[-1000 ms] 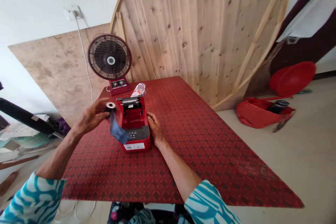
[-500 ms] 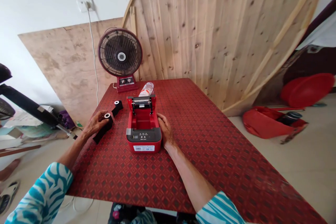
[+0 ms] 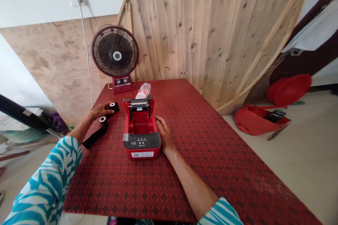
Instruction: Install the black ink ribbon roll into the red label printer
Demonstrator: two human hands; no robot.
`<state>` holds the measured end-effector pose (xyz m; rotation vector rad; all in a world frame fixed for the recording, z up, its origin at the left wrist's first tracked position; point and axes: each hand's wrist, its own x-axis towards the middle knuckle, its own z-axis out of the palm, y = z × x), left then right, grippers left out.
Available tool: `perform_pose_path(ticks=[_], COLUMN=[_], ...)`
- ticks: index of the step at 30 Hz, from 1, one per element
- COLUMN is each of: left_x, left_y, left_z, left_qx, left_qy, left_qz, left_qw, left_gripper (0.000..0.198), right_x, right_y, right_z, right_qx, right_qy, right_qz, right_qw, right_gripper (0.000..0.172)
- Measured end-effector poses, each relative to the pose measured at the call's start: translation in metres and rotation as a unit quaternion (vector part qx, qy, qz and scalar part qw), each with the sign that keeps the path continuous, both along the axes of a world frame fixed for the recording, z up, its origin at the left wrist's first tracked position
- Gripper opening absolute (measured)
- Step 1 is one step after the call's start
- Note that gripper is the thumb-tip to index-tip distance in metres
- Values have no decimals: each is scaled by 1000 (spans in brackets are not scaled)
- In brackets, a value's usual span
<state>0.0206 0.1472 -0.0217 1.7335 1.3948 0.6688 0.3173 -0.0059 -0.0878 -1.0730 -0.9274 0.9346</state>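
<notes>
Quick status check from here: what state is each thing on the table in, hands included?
Thermal label printer: lid open, tilted back.
Left hand: open, fingers on a black ribbon roll.
Second ribbon roll: strip unrolled, lying flat.
Right hand: open, against the printer's right side.
Plastic bottle: lying down behind the printer.
Desk fan: upright.

Left hand [image 3: 99, 111] moved from near white-cored black roll [image 3: 102, 119] to far white-cored black roll [image 3: 112, 105].
Fingers [image 3: 108, 105] now reach the far roll; the near roll sits released on the red patterned tabletop [image 3: 79, 182], its flat black strip [image 3: 94, 138] trailing toward the person.
</notes>
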Motion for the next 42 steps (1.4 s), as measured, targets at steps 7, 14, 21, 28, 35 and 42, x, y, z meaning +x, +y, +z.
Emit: perform_pose_path(ticks=[7,14,21,28,35,42], left_x=[-14,-6,10,26,96,134], left_y=[1,10,-17,-101,-141,-125], left_z=[0,-5,21,89,97,83], left_qx=[-8,25,83,-22,10,123], left_qy=[-59,43,-21,-24,100,279], left_qz=[36,-8,19,-63,-259,-294], left_qw=[998,999,996,997,961,906], left_gripper=[79,62,50,52,46,33], right_x=[0,0,-1,-4,-5,-6], right_y=[1,1,2,6,7,8], right_z=[0,-1,0,-1,-3,-2], right_qx=[-2,3,-1,22,34,37], right_qy=[-8,-7,-4,5,-11,0], right_qz=[0,10,4,9,5,7], right_qw=[1000,1000,1000,1000,999,999], right_gripper=[37,38,37,36,38,34])
